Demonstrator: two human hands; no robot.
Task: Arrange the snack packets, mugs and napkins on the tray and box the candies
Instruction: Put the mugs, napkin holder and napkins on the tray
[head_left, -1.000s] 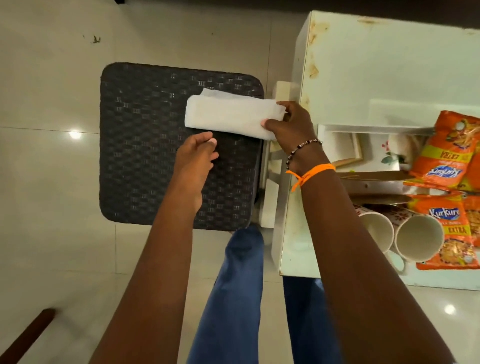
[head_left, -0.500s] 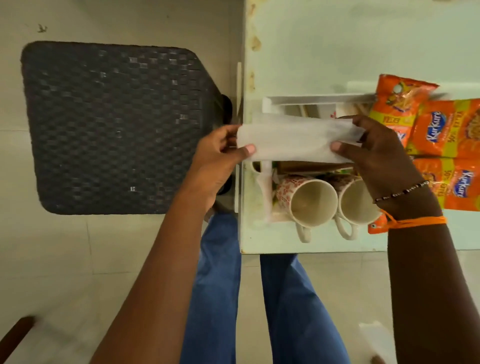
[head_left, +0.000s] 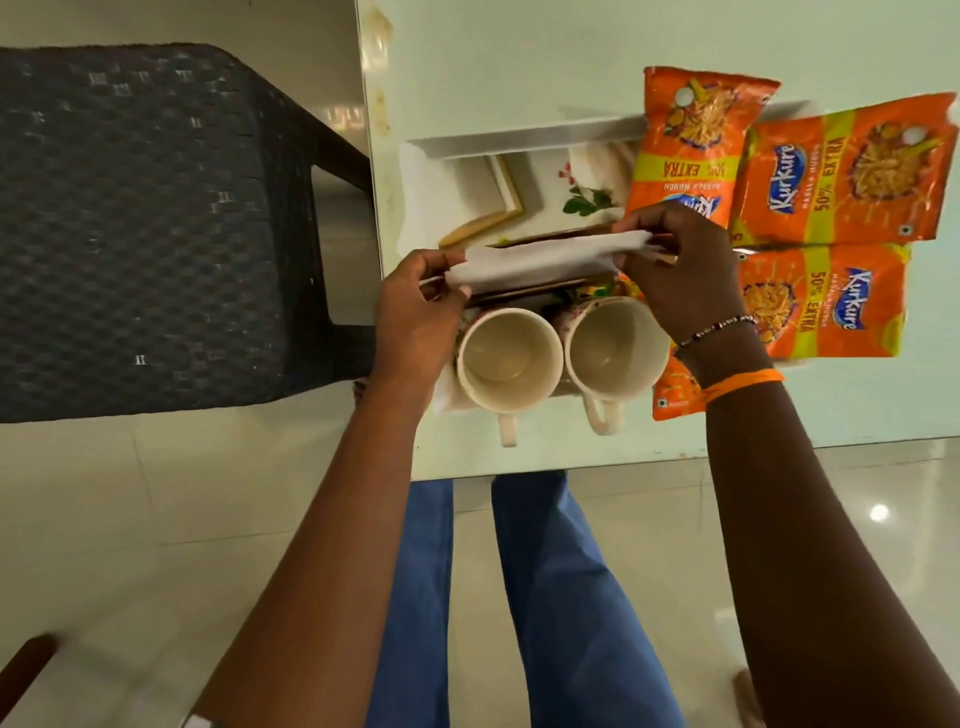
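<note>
A folded white napkin (head_left: 545, 260) is stretched between my hands above the white tray (head_left: 519, 140). My left hand (head_left: 415, 312) pinches its left end, and my right hand (head_left: 675, 270) grips its right end. Just below the napkin two cream mugs, the left mug (head_left: 506, 358) and the right mug (head_left: 615, 348), lie on their sides with handles toward me. Several orange Kurkure snack packets (head_left: 841, 171) lie on the tray's right side. A brown box (head_left: 540, 240) sits under the napkin, mostly hidden. No candies can be made out.
The tray rests on a pale green table (head_left: 519, 52) whose near edge runs just below the mugs. A dark woven chair (head_left: 156, 223) stands to the left of the table. My blue-trousered legs (head_left: 519, 597) show below on a glossy tiled floor.
Both hands carried the napkin from over the chair to the right, then lower over the tray, just above the box and the mugs. My left hand took hold of its left end.
</note>
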